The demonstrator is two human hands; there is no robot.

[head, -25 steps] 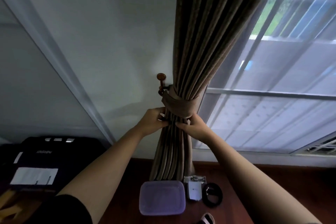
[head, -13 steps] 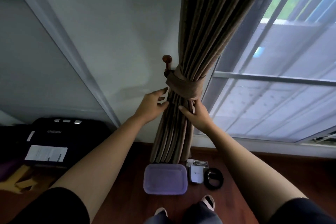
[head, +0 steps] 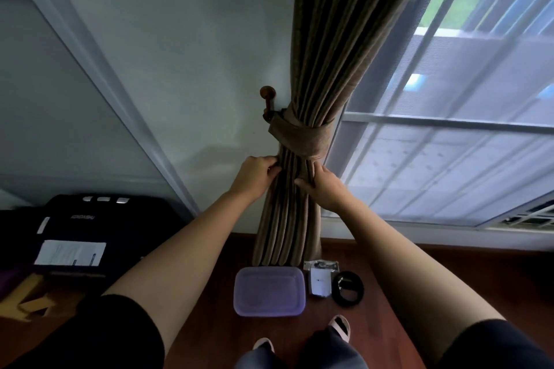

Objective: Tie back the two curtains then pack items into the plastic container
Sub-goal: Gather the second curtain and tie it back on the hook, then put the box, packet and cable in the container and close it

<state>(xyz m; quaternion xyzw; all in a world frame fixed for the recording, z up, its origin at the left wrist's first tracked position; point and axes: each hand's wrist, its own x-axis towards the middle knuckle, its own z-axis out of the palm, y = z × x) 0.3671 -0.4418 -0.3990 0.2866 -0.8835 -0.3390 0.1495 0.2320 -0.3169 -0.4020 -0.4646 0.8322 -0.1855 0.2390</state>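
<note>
A brown curtain (head: 329,39) hangs gathered beside the window, bound by a matching tie-back band (head: 302,138) hooked on a wooden wall peg (head: 267,96). Just below the band, my left hand (head: 254,174) grips the curtain's left folds with curled fingers. My right hand (head: 323,186) pinches the folds on the right side. On the floor under the curtain lies a purple plastic container (head: 269,290) with its lid on. Beside it are a small white packet (head: 321,280) and a coiled black strap (head: 347,287).
A dark case (head: 99,228) with a white paper on it stands at the left by the wall. The window with a sheer screen (head: 449,144) fills the right. My slippered feet (head: 338,326) stand on the wooden floor just before the container.
My left hand went from open fingers beside the curtain to gripping its folds. The right hand stays pinching below the band. The view has shifted slightly.
</note>
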